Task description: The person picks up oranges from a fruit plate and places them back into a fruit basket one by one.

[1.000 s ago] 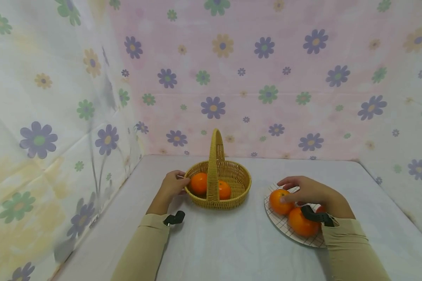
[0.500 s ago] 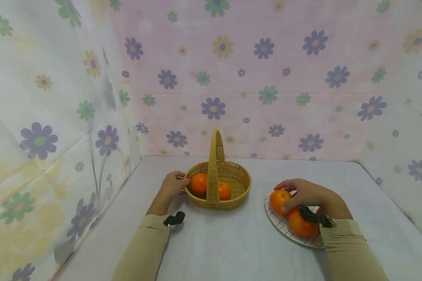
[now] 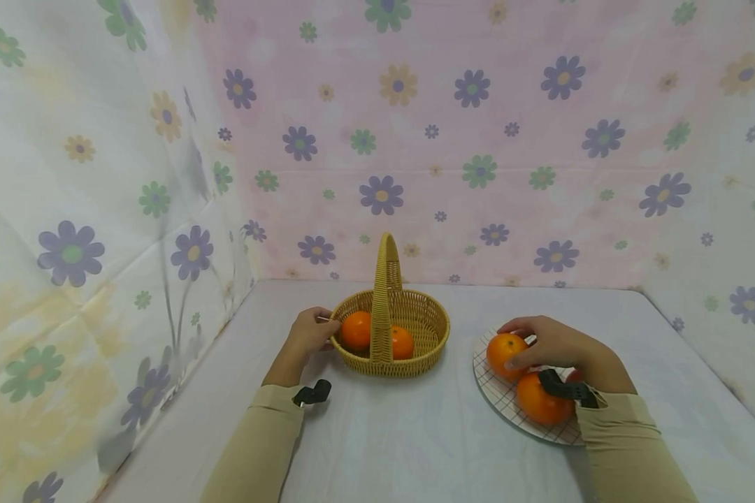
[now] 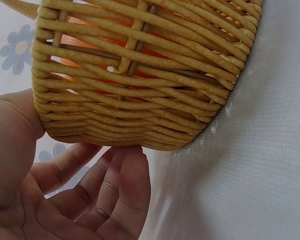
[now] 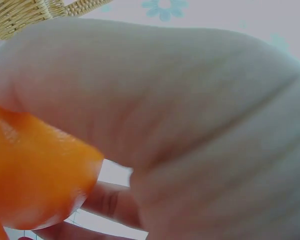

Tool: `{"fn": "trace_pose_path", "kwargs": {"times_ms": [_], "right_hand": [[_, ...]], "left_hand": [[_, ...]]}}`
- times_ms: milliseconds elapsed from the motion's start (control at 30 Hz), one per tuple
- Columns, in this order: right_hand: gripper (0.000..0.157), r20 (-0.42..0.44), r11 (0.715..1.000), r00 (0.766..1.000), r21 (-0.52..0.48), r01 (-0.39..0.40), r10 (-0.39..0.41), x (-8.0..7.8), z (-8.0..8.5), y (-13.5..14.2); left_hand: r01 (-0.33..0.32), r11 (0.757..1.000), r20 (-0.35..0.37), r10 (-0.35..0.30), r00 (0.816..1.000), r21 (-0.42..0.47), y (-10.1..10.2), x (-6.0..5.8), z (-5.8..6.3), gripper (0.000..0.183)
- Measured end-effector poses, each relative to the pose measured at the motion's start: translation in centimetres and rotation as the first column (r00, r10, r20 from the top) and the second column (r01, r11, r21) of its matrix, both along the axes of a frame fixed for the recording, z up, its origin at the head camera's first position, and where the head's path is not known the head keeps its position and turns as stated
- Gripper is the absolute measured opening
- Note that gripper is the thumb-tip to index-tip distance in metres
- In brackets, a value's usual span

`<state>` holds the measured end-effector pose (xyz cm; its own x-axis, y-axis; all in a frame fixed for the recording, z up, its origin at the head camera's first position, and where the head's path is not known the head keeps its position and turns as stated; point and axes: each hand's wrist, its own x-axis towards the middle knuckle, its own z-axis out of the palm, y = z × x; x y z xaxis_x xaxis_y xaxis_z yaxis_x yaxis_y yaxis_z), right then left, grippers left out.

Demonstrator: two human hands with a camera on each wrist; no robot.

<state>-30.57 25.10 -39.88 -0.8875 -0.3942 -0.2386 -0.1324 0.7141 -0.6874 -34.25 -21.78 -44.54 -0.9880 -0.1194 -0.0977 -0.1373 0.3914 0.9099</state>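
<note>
My left hand (image 3: 307, 331) grips the left rim of a yellow wicker basket (image 3: 417, 363); in the left wrist view its thumb is at the rim and its fingertips (image 4: 135, 172) meet the woven outer wall. Inside the basket lie two oranges, one orange (image 3: 356, 331) left of the tall handle and another orange (image 3: 403, 343) partly behind it. On the right, my right hand (image 3: 556, 349) holds an orange (image 3: 502, 353) over a plate (image 3: 500, 402), thumb on the near side and fingers round the far side. A second orange (image 3: 537, 402) sits under the wrist.
Partly hidden beneath my right wrist, something red (image 3: 574, 376) shows on the plate. A white cloth covers the table (image 3: 390, 447). Flowered fabric (image 3: 440, 168) hangs behind the table and along both sides.
The orange in my right hand has shifted slightly up and to the right, and my thumb has moved further round it. My left hand and the basket stay put.
</note>
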Motion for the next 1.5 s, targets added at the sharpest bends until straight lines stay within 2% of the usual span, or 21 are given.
{"fn": "trace_pose_path", "kwargs": {"times_ms": [167, 267, 567, 833, 1100, 1300, 1500], "right_hand": [[0.069, -0.065, 0.999, 0.998, 0.022, -0.023, 0.025, 0.0, 0.1, 0.1], [0.069, -0.084, 1.0, 0.996, 0.027, -0.006, 0.008, -0.1, 0.2, 0.1], [0.072, -0.125, 0.999, 0.992, -0.035, 0.01, -0.014, -0.6, -0.2, -0.6], [0.071, -0.153, 0.998, 0.988, -0.07, 0.01, -0.02, -0.7, 1.0, -1.3], [0.069, -0.258, 0.992, 0.965, -0.122, 0.008, -0.039, -1.2, 2.6, -2.8], [0.071, -0.269, 0.977, 0.963, -0.212, -0.025, -0.034, -1.0, 2.4, -4.2], [0.074, -0.315, 0.982, 0.948, -0.188, -0.024, -0.038, -1.0, 2.3, -5.3]], "left_hand": [[0.001, 1.0, 0.003, -0.001, 1.0, -0.005, 0.1, -0.2, -0.1, 0.035], [0.006, 1.0, 0.007, -0.006, 1.0, -0.01, 0.2, -0.3, -0.1, 0.036], [-0.002, 1.0, 0.011, 0.002, 1.0, 0.0, -0.1, -0.1, -0.3, 0.037], [-0.001, 1.0, 0.006, 0.001, 1.0, -0.004, -0.1, 0.0, -0.3, 0.036], [-0.004, 1.0, 0.011, 0.004, 1.0, -0.005, -0.2, 0.0, -0.3, 0.035], [-0.004, 1.0, 0.019, 0.004, 1.0, 0.001, -0.1, 0.3, -0.3, 0.035], [-0.003, 1.0, 0.012, 0.003, 1.0, -0.012, -0.1, 0.2, -0.1, 0.038]]}}
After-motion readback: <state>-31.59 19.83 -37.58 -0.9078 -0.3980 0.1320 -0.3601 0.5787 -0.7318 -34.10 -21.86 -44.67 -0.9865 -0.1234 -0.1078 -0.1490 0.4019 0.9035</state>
